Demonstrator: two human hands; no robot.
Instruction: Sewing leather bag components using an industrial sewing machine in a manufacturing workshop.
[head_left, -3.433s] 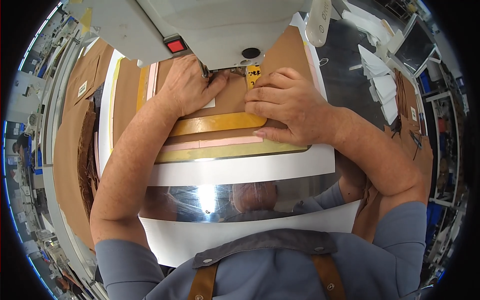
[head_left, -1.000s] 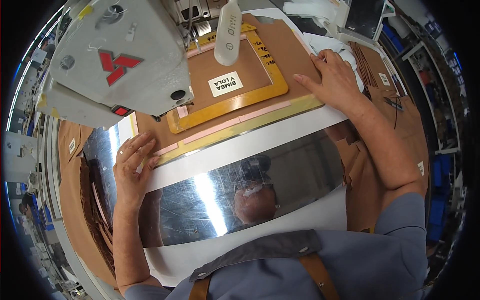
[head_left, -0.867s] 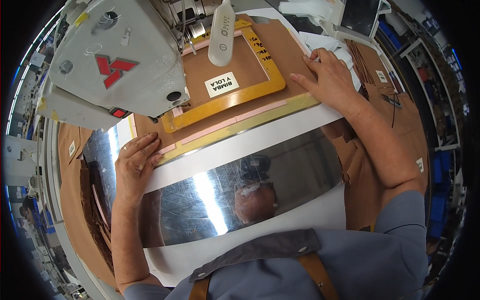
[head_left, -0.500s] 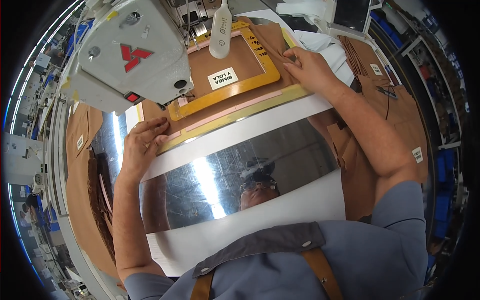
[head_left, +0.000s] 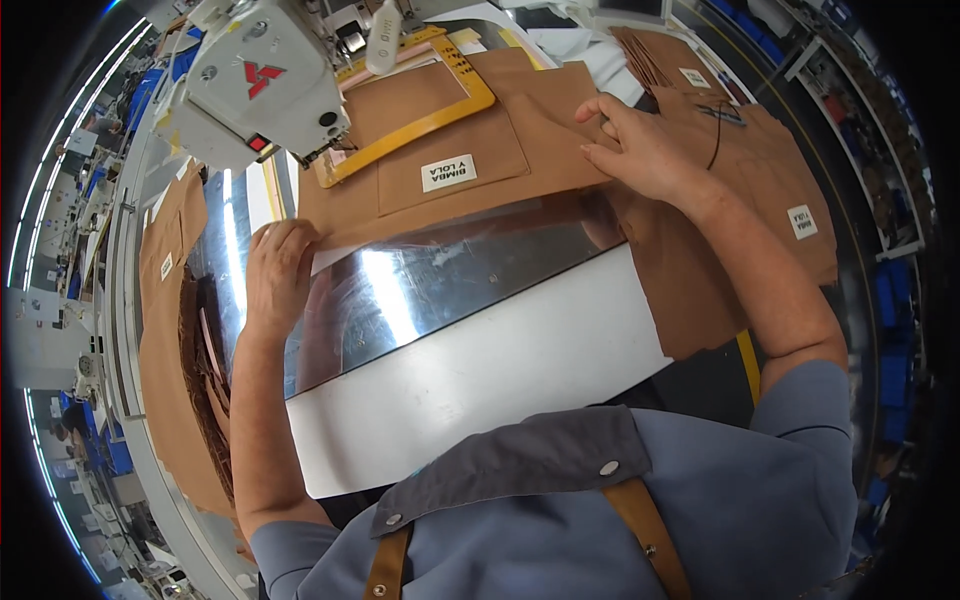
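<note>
A brown fabric panel [head_left: 545,125] with a white printed label [head_left: 448,173] and a stitched pocket outline lies across the shiny metal plate [head_left: 440,270]. Its far part sits under the yellow clamp frame [head_left: 425,125] of a white sewing machine [head_left: 255,85]. My left hand [head_left: 280,270] is closed on the panel's near left corner, fingers pressed together. Over the right end of the panel is my right hand [head_left: 650,155], thumb and forefinger apart and nothing visible between them; its other fingers are partly hidden.
Brown fabric pieces [head_left: 160,340] are stacked along the left, and more labelled pieces [head_left: 780,180] lie at right with small snips [head_left: 722,115] on them. A white board [head_left: 490,350] extends toward me. A white handheld device [head_left: 383,40] hangs by the machine head.
The panel has come toward me, so its label now lies in front of the yellow frame instead of inside it. The pink-and-yellow strip is covered. My right thumb and forefinger have spread.
</note>
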